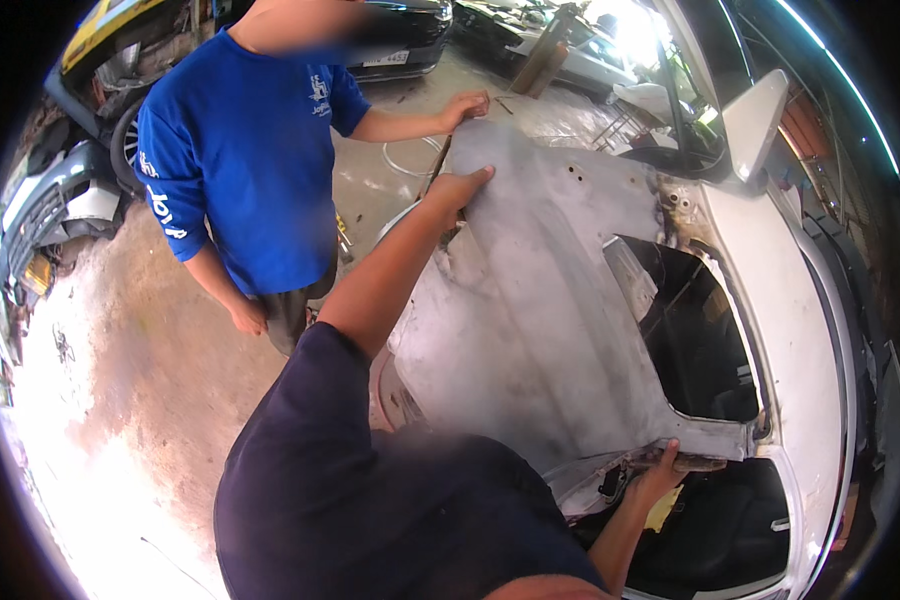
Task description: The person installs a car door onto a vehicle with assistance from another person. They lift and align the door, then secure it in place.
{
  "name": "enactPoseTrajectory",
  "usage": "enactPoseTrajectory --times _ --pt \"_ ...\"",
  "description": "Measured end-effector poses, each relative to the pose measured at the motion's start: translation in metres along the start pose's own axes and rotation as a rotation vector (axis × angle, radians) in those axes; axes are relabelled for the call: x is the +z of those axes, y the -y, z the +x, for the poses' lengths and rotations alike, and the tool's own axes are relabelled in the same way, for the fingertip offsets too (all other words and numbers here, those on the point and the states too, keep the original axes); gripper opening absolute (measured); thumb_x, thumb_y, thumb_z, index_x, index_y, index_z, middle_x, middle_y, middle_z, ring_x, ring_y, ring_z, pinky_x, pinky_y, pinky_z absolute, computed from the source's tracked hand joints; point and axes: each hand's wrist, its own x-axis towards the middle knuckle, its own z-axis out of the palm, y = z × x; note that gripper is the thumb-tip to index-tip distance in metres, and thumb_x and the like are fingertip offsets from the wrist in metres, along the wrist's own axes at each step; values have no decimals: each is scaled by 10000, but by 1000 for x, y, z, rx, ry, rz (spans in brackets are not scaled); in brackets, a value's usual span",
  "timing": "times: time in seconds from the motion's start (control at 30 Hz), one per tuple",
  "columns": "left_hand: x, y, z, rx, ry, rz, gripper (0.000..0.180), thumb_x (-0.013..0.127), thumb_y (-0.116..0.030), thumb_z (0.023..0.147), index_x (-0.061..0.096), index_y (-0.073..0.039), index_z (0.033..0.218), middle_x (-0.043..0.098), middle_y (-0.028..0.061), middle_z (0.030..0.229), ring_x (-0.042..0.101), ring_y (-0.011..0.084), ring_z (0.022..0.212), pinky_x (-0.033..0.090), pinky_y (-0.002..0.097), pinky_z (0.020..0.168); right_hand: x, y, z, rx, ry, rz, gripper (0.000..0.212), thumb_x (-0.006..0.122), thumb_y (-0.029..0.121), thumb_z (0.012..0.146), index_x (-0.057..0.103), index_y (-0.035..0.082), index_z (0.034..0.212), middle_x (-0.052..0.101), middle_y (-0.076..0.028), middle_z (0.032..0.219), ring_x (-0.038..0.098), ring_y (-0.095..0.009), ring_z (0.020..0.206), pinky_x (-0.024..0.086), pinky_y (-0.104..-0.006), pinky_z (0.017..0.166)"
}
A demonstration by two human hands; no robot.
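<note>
A large car body panel (535, 290), sanded to a patchy grey-white, spans from my left hand to the white car (810, 300). My left hand (462, 190) grips its far left edge, thumb on top and fingers curled out of sight beneath. Lower right, my right hand (657, 475) closes round the panel's near edge by the strip between two dark openings, next to a rough brownish edge. A co-worker in a blue shirt (250, 150) stands across on the left. That person's hand (465, 108) touches the panel's far corner; the other hangs down.
A white side mirror (755, 125) juts from the car at the upper right. Dark window openings (695, 340) show the car's interior. Loose bumpers and car parts (70, 200) line the left side. A dark car (400, 40) stands behind, near a brown post (542, 65).
</note>
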Motion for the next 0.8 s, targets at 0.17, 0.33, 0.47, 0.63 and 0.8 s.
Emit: enactPoseTrajectory --times 0.17,0.33,0.47,0.63,0.8 --pt "14 -10 -17 28 -36 -8 782 827 -444 956 526 50 1484 662 155 1423 688 299 1247 567 462 1071 1 -4 13 -47 -53 55 622 797 109 973 474 27 1498 622 -82 1350 609 -175 1014 505 -325 800" --pt "13 5 4 1 -34 -8 843 829 -468 949 496 70 1506 606 189 1493 645 312 1318 540 469 1106 -6 -8 13 -44 -78 26 617 802 112 969 476 32 1487 627 -67 1292 597 -170 992 503 -317 804" --pt "10 7 21 51 -85 50 1023 866 -532 885 453 154 1522 607 241 1482 669 346 1272 542 456 1060 -2 -13 15 -64 -67 54 645 812 123 964 460 30 1497 617 -74 1312 600 -167 999 515 -310 807" --pt "13 6 22 99 -138 129 1012 838 -579 892 508 183 1470 628 243 1452 662 340 1282 538 430 1058 0 -7 12 -57 -72 49 716 826 143 955 416 18 1529 581 -96 1385 604 -180 1045 533 -318 848" --pt "15 5 21 134 -250 341 970 792 -644 907 574 144 1428 657 232 1404 687 348 1230 546 458 1053 -4 -4 13 2 -77 9 731 810 143 965 397 12 1553 582 -100 1394 606 -181 1041 535 -319 840"
